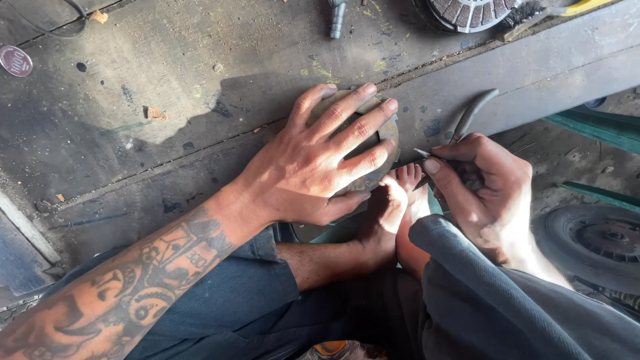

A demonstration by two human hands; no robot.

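Head view: a seated person presses the left hand (327, 157) flat, fingers spread wide, over a round metal disc (389, 133) lying on a worn, oil-stained steel bench (200, 80), just at the near edge of the work surface. The disc is mostly covered by the palm (only its right rim shows past the fingertips). The right hand (483, 183) is closed around a pair of pliers (467, 120), whose curved dark handle rises past the knuckles; the tip of the tool points left toward the disc's lower right edge, close to it, though contact cannot be told. The person's two bare feet (397, 200) rest below the disc, between the hands, toes near the tool tip. Farther back on the bench lie a segmented friction plate (467, 12) at the top edge and a small metal fitting (337, 17). A wheel (590, 243) sits at lower right.
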